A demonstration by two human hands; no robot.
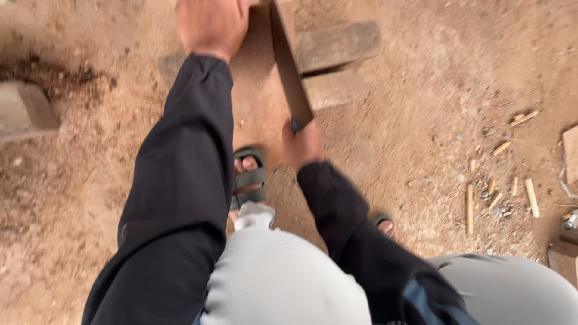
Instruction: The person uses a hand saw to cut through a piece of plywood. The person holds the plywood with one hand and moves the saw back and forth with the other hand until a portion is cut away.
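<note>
While your right hand [304,143] grips the handsaw [292,78] by its handle, your left hand [211,24] presses flat on the wooden board [259,72] beside the blade. Step judged: mid-cut. Next stroke needs steady bracing. Beyond: wood blocks [337,45], sandalled foot [248,174], scattered offcuts [500,192].

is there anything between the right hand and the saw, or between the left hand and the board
Nothing visible. The right hand is already closed on the handle of the saw, and the left hand presses directly on the wooden board. The blade sits against the board's edge.
</note>
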